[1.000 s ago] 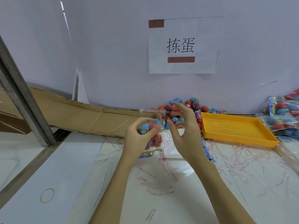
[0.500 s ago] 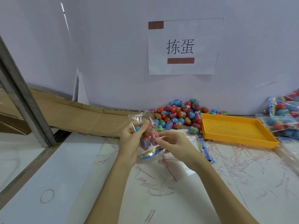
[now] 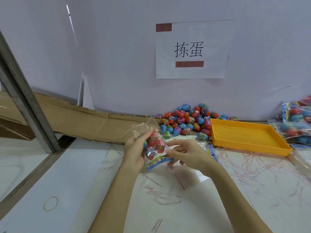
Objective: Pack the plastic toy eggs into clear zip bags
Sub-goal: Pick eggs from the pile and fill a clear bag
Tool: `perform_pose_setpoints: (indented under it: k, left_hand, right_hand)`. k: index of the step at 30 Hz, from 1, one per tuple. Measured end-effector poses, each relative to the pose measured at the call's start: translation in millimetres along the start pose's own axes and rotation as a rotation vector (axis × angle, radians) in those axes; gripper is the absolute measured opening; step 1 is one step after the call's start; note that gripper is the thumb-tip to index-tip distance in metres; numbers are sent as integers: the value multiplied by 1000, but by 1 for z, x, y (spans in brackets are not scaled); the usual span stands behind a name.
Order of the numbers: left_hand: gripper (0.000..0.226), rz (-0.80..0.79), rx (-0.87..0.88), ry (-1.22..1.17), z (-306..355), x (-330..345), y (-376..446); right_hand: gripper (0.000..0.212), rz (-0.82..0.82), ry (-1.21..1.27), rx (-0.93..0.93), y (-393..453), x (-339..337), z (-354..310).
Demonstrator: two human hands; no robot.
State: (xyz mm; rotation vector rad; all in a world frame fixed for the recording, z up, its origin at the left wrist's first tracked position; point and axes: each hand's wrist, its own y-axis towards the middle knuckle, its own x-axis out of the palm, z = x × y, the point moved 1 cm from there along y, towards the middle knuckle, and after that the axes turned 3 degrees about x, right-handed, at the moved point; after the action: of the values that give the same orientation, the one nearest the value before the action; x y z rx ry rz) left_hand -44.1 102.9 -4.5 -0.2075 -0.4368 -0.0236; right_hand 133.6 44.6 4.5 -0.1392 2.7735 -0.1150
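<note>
- Currently, your left hand (image 3: 134, 152) grips a clear zip bag (image 3: 152, 142) of toy eggs at frame centre.
- Your right hand (image 3: 186, 153) pinches the bag's edge with curled fingers (image 3: 170, 151).
- Loose egg pile (image 3: 185, 120) sits on the worktop (image 3: 218, 190), upper right of centre, touching the yellow tray (image 3: 249, 137).

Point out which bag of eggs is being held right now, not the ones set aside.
The clear bag gripped in the left hand, with the right hand at its edge. The other filled bags lie untouched at the table's far right, beyond the yellow tray.
</note>
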Motion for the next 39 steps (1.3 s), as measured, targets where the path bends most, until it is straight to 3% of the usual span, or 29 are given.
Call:
perform_pose_setpoints:
  k: [4, 8, 12, 16, 21, 25, 33, 36, 39]
  left_hand:
    - [42, -110, 167, 333, 3, -3, -4]
    - [40, -205, 328, 490, 0, 7, -11]
    - [41, -139, 350, 475, -4, 12, -8]
    - [29, 22, 566, 452, -1, 2, -3]
    - [22, -54, 471, 379, 3, 4, -5]
    - [32, -144, 311, 493, -4, 7, -3]
    - [20, -84, 119, 100, 0, 3, -7]
    - [25, -140, 67, 141, 1, 2, -7]
    - [24, -159, 139, 255, 0, 2, -7]
  right_hand:
    - [38, 159, -2, -98, 2, 2, -1]
    - [26, 227, 192, -129, 2, 11, -4]
    - [21, 325, 245, -103, 1, 6, 2]
    - [21, 341, 327, -53, 0, -2, 4]
    - [23, 350, 325, -27, 1, -7, 5]
    - [23, 331, 298, -22, 1, -6, 5]
    - [23, 331, 172, -68, 3, -3, 4]
    - [14, 333, 173, -118, 3, -2, 2]
    - [12, 373, 208, -155, 2, 0, 0]
